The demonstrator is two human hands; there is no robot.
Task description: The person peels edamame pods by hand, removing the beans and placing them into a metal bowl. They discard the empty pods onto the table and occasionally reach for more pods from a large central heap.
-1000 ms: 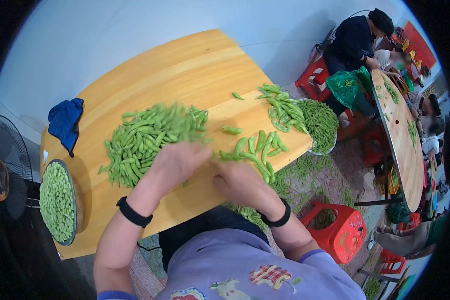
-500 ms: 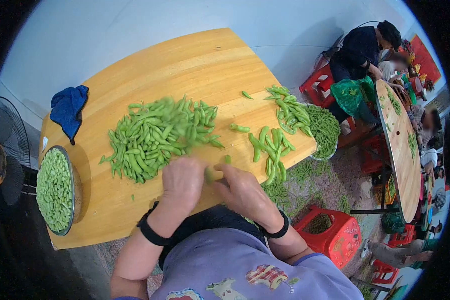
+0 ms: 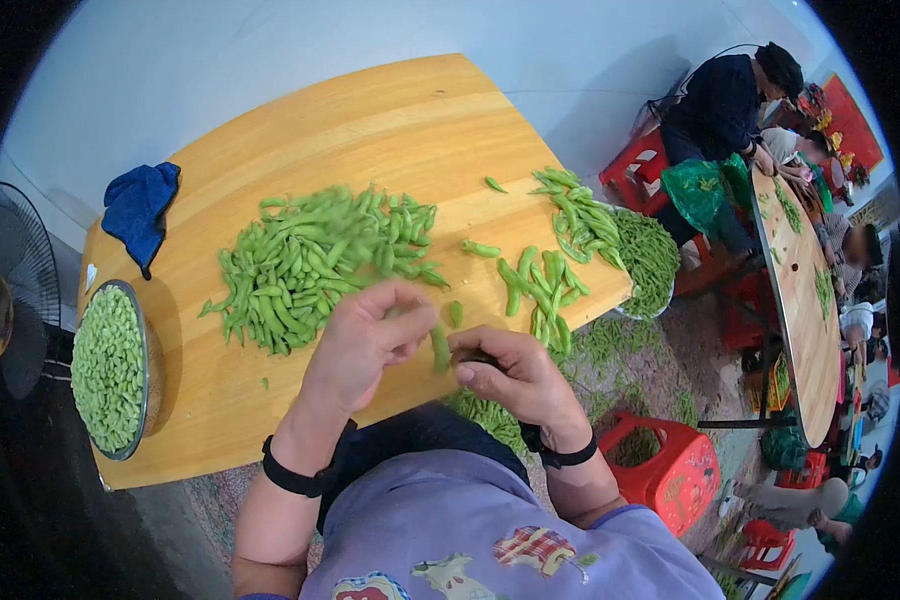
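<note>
Left grip (image 3: 365,345) has its fingers curled, a green bean pod (image 3: 440,347) at the fingertips, between both hands; I can't tell if it's pinched. Right grip (image 3: 518,380) closed, small dark object (image 3: 480,358) between thumb and index. Short pod piece (image 3: 456,314) on bench (image 3: 360,130) just beyond. Further out I see the big pod heap (image 3: 305,265) on the left, loose pods (image 3: 540,283) right. Far left: bowl (image 3: 153,375) of shelled beans (image 3: 108,370), blue cloth (image 3: 142,215) at bench edge.

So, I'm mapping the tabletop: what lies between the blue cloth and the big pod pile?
In the head view, bare tabletop separates the blue cloth and pod pile.
</note>
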